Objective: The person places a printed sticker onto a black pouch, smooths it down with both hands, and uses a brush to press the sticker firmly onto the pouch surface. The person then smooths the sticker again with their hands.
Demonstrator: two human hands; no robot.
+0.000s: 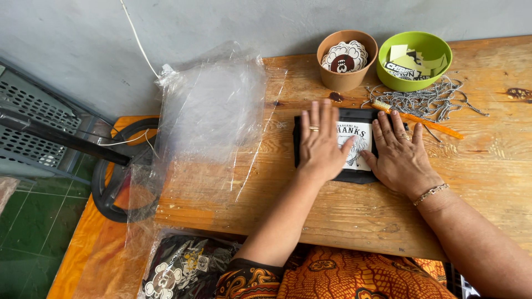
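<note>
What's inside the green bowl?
The green bowl holds loose paper pieces: pale yellow-green scraps and a dark printed sticker on top. They are piled up, so the bottom of the bowl and anything lying under them is covered and cannot be seen.

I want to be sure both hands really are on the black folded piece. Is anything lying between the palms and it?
Nothing visible does. The left hand and the right hand both lie flat, directly on the black folded piece with the white printed card on top. The orange-handled brush and the pile of chains lie beyond it, apart from the palms.
</note>
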